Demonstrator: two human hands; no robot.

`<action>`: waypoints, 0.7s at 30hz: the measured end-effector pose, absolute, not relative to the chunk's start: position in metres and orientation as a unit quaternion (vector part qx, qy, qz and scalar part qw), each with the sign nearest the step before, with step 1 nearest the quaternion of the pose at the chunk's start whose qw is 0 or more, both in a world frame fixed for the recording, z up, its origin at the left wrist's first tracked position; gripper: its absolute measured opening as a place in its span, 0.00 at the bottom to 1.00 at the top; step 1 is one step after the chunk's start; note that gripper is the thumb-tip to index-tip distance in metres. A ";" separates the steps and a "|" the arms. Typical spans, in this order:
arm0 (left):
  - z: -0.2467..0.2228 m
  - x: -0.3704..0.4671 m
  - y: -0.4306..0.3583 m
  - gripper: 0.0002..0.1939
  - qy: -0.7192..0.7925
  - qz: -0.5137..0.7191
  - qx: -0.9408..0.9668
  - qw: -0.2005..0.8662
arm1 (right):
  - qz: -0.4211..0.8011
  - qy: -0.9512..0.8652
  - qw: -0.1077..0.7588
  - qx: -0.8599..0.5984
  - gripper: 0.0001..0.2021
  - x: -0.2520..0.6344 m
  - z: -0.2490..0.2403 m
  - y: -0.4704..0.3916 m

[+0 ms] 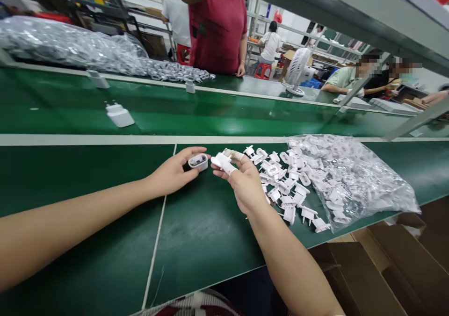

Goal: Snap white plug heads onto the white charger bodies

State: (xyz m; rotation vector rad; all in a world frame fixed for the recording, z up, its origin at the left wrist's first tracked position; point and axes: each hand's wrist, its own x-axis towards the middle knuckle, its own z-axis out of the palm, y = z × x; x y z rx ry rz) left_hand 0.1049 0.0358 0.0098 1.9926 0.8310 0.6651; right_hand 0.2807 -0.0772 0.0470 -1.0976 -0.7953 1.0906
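Cardboard boxes [403, 269] sit nearest, under the green bench [105, 241]. Left hand [173, 173] pinches a white shell [198, 161] in closed fingers; right hand [243, 183] grips a white plug part [223, 161], the two just apart. Loose plug parts [284, 185] beside a clear bag [351, 180]. Beyond, conveyor belt [210, 110] carries a charger [119, 115]; a person in a red shirt [217, 26] and a fan [297, 70] stand behind.

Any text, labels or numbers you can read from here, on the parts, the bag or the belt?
None can be read.
White shell in the left hand: no print shows.
Plug piece in the right hand: plain white.
Clear bag of parts: no label in view.
Green belt: only plain white lines.
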 end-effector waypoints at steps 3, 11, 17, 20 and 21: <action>0.012 0.069 0.000 0.34 0.307 0.206 0.812 0.452 | 0.541 -0.340 0.622 -0.453 0.17 0.278 0.049 -0.080; -0.004 0.053 -0.023 0.38 0.327 0.260 0.816 0.400 | 0.381 -0.474 0.567 -0.556 0.13 0.259 0.048 -0.085; -0.003 0.054 -0.012 0.15 0.267 0.286 0.802 0.452 | 0.221 -0.643 0.494 -0.542 0.07 0.245 0.048 -0.095; -0.006 0.054 -0.011 0.13 0.262 0.295 0.795 0.460 | 0.191 -0.684 0.450 -0.542 0.07 0.244 0.045 -0.094; -0.007 0.054 -0.011 0.13 0.262 0.301 0.794 0.459 | 0.184 -0.690 0.439 -0.545 0.06 0.244 0.044 -0.093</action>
